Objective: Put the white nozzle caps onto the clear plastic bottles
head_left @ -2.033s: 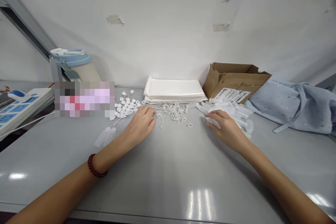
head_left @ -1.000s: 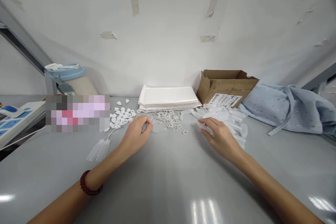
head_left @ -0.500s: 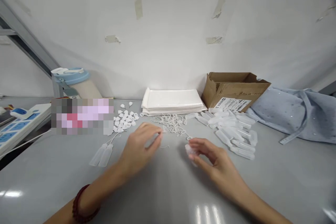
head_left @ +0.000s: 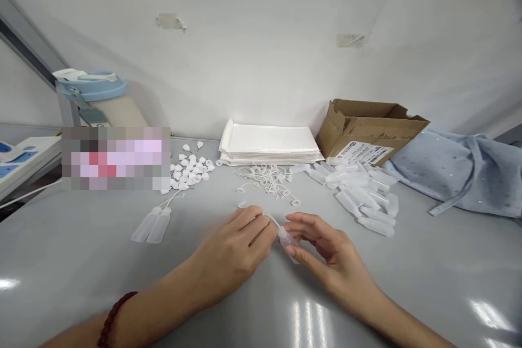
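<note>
left grip (head_left: 240,244): fingers closed in a pinch on a thin white stem (head_left: 274,221); exact fingertip contact hidden by the knuckles.
right grip (head_left: 326,255): curled in, thumb and fingers around a small translucent bottle (head_left: 289,240); index fingertip may be off it, can't tell.
bottle and stem: between the two grips, bottle tilted, neck toward the left grip; stem's lower end is at the neck, fully seated or not can't tell.
stemmed pair (head_left: 159,227): two bottles lying side by side, left of the left grip, stems out of the necks; judged done for stems, so two down, third under way.
loose stems (head_left: 269,178): tangled heap beyond both grips, plenty left; couple of strays near the left grip.
loose bottles (head_left: 346,201): big pile beyond and right of the right grip, no stems seen on them; most of the stock looks unworked.
white tips (head_left: 191,171): heap beyond and left of the left grip; none made out on the stemmed pair, look unused so far.
tabletop (head_left: 428,261): grey, under both grips; white packets (head_left: 269,138) and cardboard box (head_left: 367,128) farther back.
</note>
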{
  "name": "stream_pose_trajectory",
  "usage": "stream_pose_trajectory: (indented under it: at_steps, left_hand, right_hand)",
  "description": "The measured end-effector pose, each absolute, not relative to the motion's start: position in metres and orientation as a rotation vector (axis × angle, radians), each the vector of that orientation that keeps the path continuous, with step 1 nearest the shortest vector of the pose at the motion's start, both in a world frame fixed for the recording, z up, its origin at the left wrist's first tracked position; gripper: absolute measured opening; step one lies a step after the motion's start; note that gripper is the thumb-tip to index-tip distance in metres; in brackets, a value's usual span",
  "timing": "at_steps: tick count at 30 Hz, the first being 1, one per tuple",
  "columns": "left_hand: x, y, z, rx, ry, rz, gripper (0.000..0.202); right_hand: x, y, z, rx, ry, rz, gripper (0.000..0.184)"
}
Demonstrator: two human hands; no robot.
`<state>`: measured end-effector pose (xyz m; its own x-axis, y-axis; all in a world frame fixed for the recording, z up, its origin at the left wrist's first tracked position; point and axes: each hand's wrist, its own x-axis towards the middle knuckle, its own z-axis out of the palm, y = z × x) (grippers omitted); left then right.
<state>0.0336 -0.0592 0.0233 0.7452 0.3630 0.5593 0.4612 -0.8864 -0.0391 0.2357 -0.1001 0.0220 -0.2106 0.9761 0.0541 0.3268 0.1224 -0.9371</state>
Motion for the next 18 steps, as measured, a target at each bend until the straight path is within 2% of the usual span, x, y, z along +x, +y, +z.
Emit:
stream_pose_trajectory:
  at_steps: [4, 9, 14, 18]
  left_hand:
    - [0.035, -0.062, 0.024, -2.723, -0.572, -0.806, 0.010]
    - [0.035, -0.065, 0.025, -2.683, -0.548, -0.856, 0.007]
    - [0.037, -0.070, 0.026, -2.682, -0.517, -0.909, 0.015]
    - [0.040, -0.070, 0.030, -2.656, -0.585, -1.116, 0.017]
  right_hand:
    - [0.235, -0.100, 0.021, -1.240, -1.712, 1.058, 0.032]
    - [0.236, -0.100, 0.024, -1.177, -1.798, 0.980, 0.019]
    - [0.234, -0.100, 0.025, -1.348, -1.567, 1.003, 0.018]
    - [0.233, -0.101, 0.026, -1.328, -1.399, 1.019, 0.019]
